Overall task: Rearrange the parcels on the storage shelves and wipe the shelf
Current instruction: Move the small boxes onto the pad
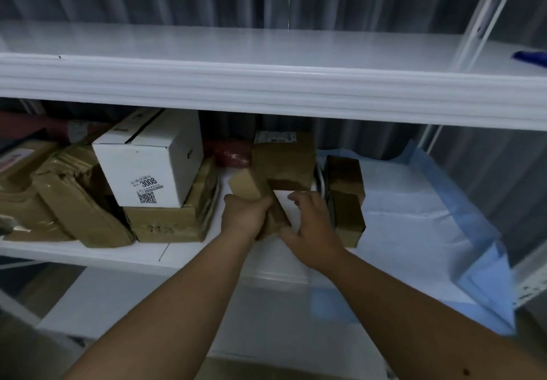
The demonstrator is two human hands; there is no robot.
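On the middle white shelf (88,254) my left hand (244,217) grips a small brown cardboard parcel (247,185) that stands tilted near the shelf's front. My right hand (310,225) rests beside it with fingers spread, its thumb against the parcel's lower right side and its fingertips over a white flat item (282,197). Behind stands a larger brown parcel (284,157) with a label on top. To the right stand two narrow brown parcels (344,199). At the left, a white box (148,160) marked 3008 sits on a flat brown box (165,222).
Crumpled brown parcels (68,196) fill the shelf's left end, and a red packet (231,151) lies at the back. A blue-and-white sheet (414,219) covers the shelf's right part. The upper shelf (266,54) is bare except for a blue cloth (532,57) at its right edge.
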